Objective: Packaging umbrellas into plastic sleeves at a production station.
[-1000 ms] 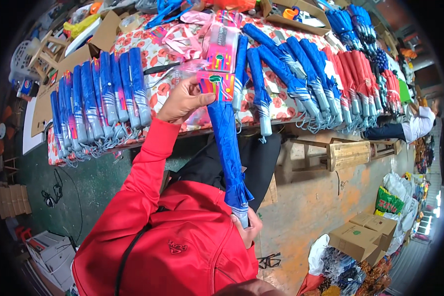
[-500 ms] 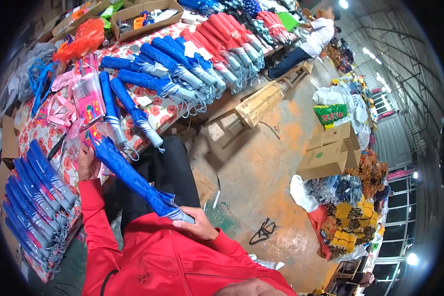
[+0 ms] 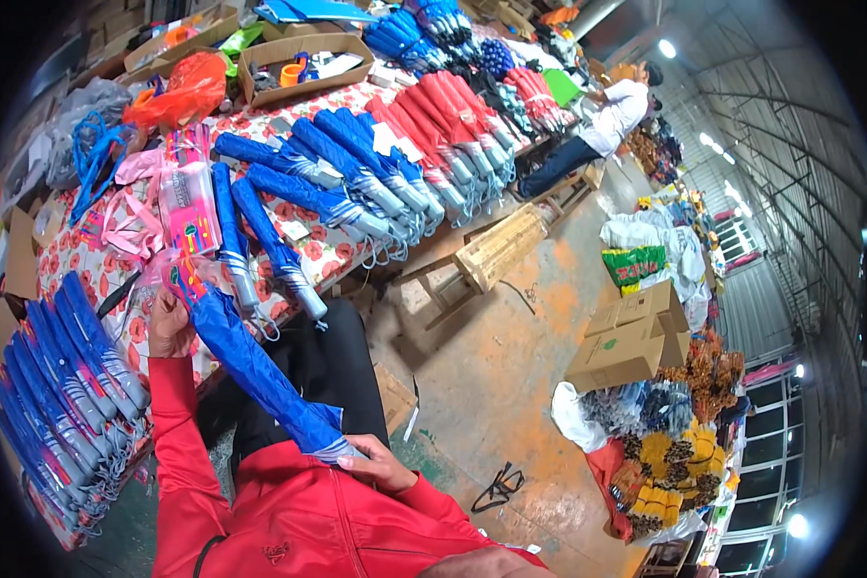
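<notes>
A folded blue umbrella (image 3: 260, 371) lies slantwise across my lap, its grey handle end toward my body. My right hand (image 3: 380, 467) is closed around that handle end, thumb on top. At the umbrella's far end, my left hand (image 3: 170, 326) pinches a pink printed plastic sleeve (image 3: 178, 275), which lies against the umbrella's tip; how far the tip sits inside it I cannot tell. Just beyond, a stack of similar pink sleeves (image 3: 191, 207) rests on the flowered tablecloth (image 3: 246, 332). Two loose blue umbrellas (image 3: 265, 231) lie beside the stack.
Blue umbrellas with pink showing (image 3: 67, 371) are piled at left. More blue (image 3: 356, 173) and red umbrellas (image 3: 448, 120) line the table. A wooden bench (image 3: 501, 250), cardboard boxes (image 3: 626, 337) and heaped goods (image 3: 665, 462) stand to the right. Another person (image 3: 612, 116) works farther off.
The whole view has shifted slightly. Both hands keep their places on the umbrella and sleeve, with the right hand slightly further over the handle.
</notes>
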A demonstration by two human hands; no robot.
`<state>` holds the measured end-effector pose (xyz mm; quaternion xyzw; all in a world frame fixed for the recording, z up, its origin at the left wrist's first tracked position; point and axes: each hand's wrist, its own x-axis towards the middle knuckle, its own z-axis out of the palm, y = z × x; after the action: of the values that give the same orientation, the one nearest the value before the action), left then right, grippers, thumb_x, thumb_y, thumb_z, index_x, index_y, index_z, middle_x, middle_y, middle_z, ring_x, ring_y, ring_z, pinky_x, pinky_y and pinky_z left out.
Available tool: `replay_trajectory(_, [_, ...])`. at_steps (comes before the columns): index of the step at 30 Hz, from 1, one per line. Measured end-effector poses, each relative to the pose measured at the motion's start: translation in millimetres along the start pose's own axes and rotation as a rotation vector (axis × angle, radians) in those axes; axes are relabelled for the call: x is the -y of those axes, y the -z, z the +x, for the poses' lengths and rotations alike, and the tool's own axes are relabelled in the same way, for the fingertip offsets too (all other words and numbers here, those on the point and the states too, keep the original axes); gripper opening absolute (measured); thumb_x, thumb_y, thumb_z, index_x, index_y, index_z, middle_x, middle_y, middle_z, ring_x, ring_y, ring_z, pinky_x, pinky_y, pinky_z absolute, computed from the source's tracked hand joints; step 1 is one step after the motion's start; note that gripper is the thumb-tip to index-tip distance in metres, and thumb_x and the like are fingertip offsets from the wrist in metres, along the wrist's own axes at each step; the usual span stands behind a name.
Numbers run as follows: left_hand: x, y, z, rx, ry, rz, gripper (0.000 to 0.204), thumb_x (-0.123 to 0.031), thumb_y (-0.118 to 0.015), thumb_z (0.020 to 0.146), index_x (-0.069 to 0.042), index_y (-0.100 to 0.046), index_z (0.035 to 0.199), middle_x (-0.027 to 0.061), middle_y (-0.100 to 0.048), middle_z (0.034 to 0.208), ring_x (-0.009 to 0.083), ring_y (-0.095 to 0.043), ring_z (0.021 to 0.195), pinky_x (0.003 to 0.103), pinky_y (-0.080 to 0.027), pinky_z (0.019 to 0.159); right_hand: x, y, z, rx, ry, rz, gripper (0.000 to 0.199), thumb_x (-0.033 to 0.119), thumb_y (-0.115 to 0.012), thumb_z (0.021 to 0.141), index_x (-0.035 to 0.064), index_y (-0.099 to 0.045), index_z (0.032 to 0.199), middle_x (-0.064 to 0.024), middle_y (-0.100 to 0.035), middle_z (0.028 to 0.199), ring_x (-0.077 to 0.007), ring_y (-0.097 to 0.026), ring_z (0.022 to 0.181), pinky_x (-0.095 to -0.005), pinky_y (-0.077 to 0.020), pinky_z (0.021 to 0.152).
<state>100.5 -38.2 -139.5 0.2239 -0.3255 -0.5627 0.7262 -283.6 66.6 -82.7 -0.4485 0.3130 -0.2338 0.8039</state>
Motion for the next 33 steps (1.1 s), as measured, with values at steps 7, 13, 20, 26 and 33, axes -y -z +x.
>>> replay_trajectory(7, [-25.5, -46.7, 22.9, 0.334, -0.080, -0.007, 0.068, -0.020, -0.081, 0.080, 0.000, -0.050, 0.137, 0.0169, -0.062, 0.123, 0.0290, -0.062, 0.112, 0.038, -0.049, 0.101, -18.6, 9.5, 9.3, 0.121, -0.091, 0.219, 0.028, 0.020, -0.058, 0.095, -0.0003, -0.066, 0.112, 0.0005, -0.064, 0.089, -0.0049, -0.044, 0.070, -0.0183, -0.0331, 0.064])
replay_trajectory(13, [-47.3, -49.3, 15.8, 0.076, 0.076, 0.198, 0.069, -0.026, -0.080, 0.081, 0.002, -0.050, 0.136, 0.0174, -0.063, 0.120, 0.0296, -0.060, 0.114, 0.037, -0.048, 0.101, 4.3, -1.4, 19.0, -0.163, 0.040, -0.211, 0.028, 0.023, -0.055, 0.096, 0.0014, -0.066, 0.108, 0.0006, -0.063, 0.085, -0.0028, -0.038, 0.063, -0.0181, -0.0277, 0.056])
replay_trajectory(20, [-5.6, -61.7, -18.3, 0.080, 0.019, -0.107, 0.067, -0.028, -0.078, 0.084, 0.002, -0.049, 0.137, 0.0179, -0.062, 0.121, 0.0296, -0.061, 0.112, 0.038, -0.048, 0.100, -1.2, 8.5, 18.9, 0.091, -0.158, 0.369, 0.025, 0.024, -0.057, 0.096, 0.0013, -0.064, 0.102, -0.0018, -0.064, 0.083, -0.0079, -0.045, 0.060, -0.0207, -0.0355, 0.057])
replay_trajectory(26, [-19.2, -72.6, -17.7, -0.050, 0.031, -0.058, 0.066, -0.027, -0.074, 0.088, 0.003, -0.045, 0.139, 0.0172, -0.062, 0.124, 0.0285, -0.064, 0.108, 0.038, -0.050, 0.099, 15.2, -13.6, 30.9, 0.038, -0.076, 0.052, 0.019, 0.020, -0.060, 0.095, 0.0028, -0.064, 0.100, -0.0028, -0.064, 0.080, -0.0107, -0.050, 0.061, -0.0224, -0.0396, 0.060])
replay_trajectory(33, [-22.3, -114.7, -30.3, -0.043, -0.103, 0.099, 0.064, -0.028, -0.069, 0.092, 0.004, -0.043, 0.140, 0.0163, -0.063, 0.125, 0.0265, -0.066, 0.105, 0.037, -0.054, 0.094, 39.8, -21.1, 46.5, -0.212, 0.358, -0.704, 0.015, 0.017, -0.059, 0.097, 0.0038, -0.063, 0.102, -0.0011, -0.061, 0.076, -0.0079, -0.047, 0.061, -0.0211, -0.0370, 0.058])
